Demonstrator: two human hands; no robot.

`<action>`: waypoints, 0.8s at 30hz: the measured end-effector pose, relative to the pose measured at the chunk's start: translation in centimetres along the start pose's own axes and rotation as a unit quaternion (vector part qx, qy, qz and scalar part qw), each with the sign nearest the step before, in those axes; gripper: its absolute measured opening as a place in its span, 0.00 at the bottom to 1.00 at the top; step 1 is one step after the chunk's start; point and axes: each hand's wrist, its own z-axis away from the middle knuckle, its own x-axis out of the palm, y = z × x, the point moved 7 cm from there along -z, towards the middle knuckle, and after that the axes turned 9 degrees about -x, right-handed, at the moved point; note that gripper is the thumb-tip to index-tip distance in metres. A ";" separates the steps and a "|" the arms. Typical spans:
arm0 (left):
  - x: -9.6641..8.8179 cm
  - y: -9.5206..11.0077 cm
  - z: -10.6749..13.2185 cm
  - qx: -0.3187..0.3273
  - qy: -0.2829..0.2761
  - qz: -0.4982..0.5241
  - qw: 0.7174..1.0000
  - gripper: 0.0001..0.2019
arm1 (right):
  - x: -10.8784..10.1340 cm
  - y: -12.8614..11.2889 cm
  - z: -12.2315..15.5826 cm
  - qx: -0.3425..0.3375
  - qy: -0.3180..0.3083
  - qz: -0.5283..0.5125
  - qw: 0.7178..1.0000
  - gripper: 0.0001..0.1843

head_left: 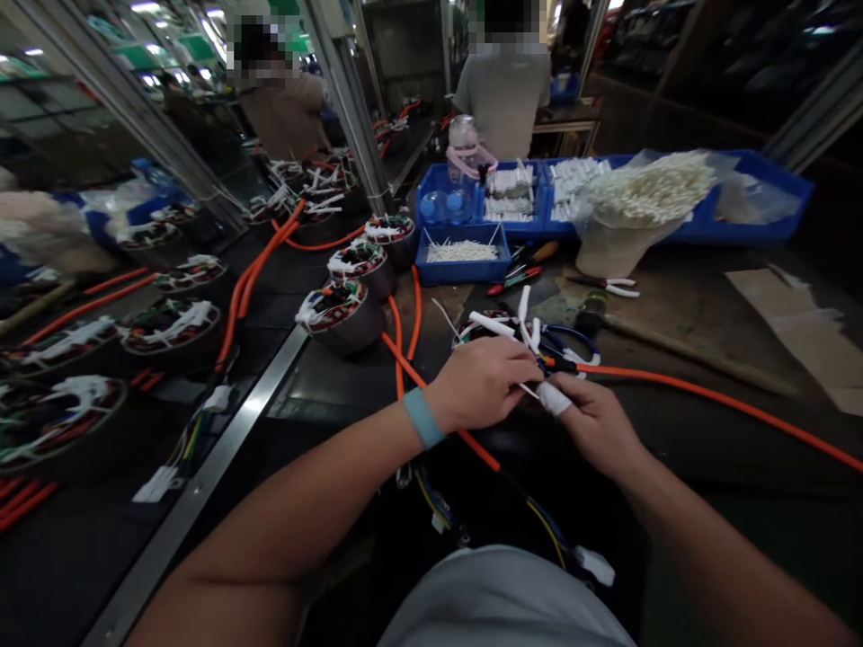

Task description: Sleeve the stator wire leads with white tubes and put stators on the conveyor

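My left hand (pixel 482 382), with a teal band at the wrist, is closed in a pinch over the near side of a wire-wound motor stator (pixel 495 323). A thin white cable tie (pixel 529 390) sticks out from under its fingers. Close beside it, my right hand (pixel 597 418) has its fingers pressed together; a white wrap (pixel 554 398) covers the thumb tip. What the right fingers grip is hidden. White sleeves (pixel 523 310) stand up from the stator, and blue wires loop at its right. An orange cable (pixel 674 377) runs from it to the right, just above my right hand.
Several more stators (pixel 347 319) stand to the left past a metal rail (pixel 253 404). Behind are a small blue tray (pixel 465 268) of cable ties, larger blue bins (pixel 775 229) and a bag of white ties (pixel 610 247). Pliers (pixel 610 286) and a hammer (pixel 688 346) lie at right. Two people are beyond.
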 end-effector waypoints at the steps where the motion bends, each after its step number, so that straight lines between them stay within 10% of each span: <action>1: -0.1 -0.1 0.0 -0.006 0.009 -0.024 1.000 0.07 | 0.0 0.3 0.4 0.007 -0.010 -0.018 1.000 0.12; 6: 0.3 -1.6 0.3 -0.079 -0.008 -0.099 0.992 0.15 | -0.8 0.9 1.9 0.048 -0.003 -0.105 0.993 0.11; 13: 2.7 -3.3 0.6 -0.070 -0.080 -0.175 0.979 0.18 | -0.8 -0.7 -5.4 0.074 0.148 -0.109 0.980 0.08; 20: 1.9 -3.3 0.8 -0.045 -0.072 -0.125 0.988 0.19 | -2.3 -2.0 -5.2 -0.101 -0.074 0.084 0.988 0.19; 24: 1.9 -3.5 0.9 -0.005 -0.078 -0.126 0.989 0.18 | -0.9 -3.5 -4.2 -0.319 -0.193 0.297 0.879 0.13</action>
